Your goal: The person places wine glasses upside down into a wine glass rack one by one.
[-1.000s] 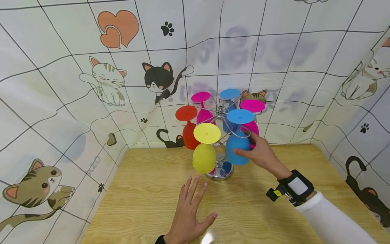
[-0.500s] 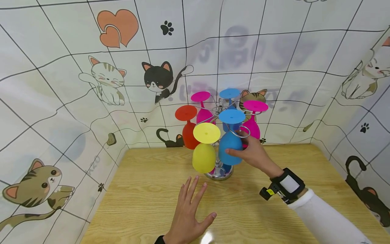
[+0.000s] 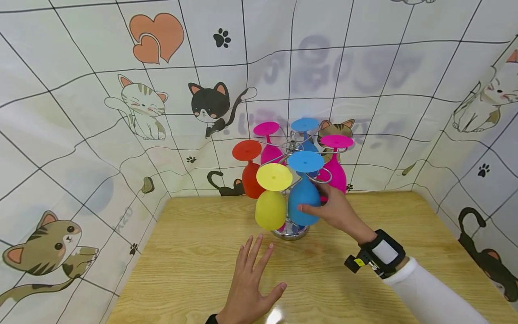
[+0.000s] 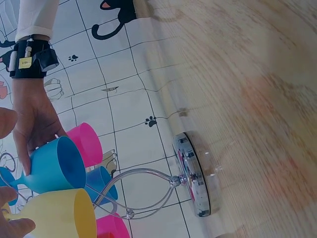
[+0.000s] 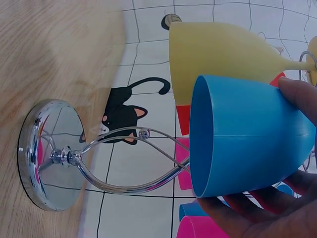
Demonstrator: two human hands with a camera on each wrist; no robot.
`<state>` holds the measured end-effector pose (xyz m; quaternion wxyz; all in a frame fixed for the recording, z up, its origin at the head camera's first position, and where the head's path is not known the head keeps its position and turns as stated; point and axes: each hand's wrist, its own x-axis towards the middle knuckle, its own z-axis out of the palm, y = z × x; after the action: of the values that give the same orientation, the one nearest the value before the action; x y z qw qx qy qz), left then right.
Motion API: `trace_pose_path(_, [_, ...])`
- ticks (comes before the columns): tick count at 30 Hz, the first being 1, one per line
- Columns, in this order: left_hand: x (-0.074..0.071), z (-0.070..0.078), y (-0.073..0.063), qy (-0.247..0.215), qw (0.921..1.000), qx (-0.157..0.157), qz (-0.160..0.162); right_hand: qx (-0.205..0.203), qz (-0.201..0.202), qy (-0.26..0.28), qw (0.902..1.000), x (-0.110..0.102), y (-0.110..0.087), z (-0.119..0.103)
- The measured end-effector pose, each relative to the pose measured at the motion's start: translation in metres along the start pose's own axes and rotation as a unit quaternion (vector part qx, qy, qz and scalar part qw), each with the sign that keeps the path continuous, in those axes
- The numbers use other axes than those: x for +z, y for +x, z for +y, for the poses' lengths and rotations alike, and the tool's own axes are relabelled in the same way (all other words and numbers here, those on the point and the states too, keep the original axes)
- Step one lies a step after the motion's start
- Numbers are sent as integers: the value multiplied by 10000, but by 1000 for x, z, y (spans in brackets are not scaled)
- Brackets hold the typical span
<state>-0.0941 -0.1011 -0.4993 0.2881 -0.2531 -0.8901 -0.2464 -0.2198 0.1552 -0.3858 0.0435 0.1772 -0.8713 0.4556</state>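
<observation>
Upside-down plastic goblets hang by their feet from a chrome rack (image 3: 292,145). My right hand (image 3: 339,210) grips the bowl of the front blue goblet (image 3: 304,202), thumb on the near side and fingers behind. Its stem lies at the left of a wire ring (image 3: 325,175); whether it is inside the ring I cannot tell. In the right wrist view, the blue goblet (image 5: 252,136) points its open mouth toward the rack's round base (image 5: 52,154). My left hand (image 3: 252,285) hovers low over the table with spread fingers, holding nothing. A yellow goblet (image 3: 271,210) hangs just left of the blue one.
Around the rack hang a red goblet (image 3: 251,177), a pink goblet (image 3: 272,153) at back left, another blue goblet (image 3: 305,125) behind and a pink goblet (image 3: 335,173) at right. The wooden table (image 3: 190,252) meets a cat-printed sheet (image 3: 121,171) at its back and sides.
My right hand has carried the front blue goblet left, then slightly down, its stem shifting from mid-ring to the ring's left side. The right pink goblet has moved slightly. My left hand stays nearly still.
</observation>
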Motion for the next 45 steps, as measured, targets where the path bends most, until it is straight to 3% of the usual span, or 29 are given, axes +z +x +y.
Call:
trace_pose_path(26, [3,-1,-2,89,9999,53,117,-366,-14,598,9975,0,-27,0])
trace_pose_path(45, [2,0,-1,95,9999,-2,107,-293,102,429,9986,-9,-33,9])
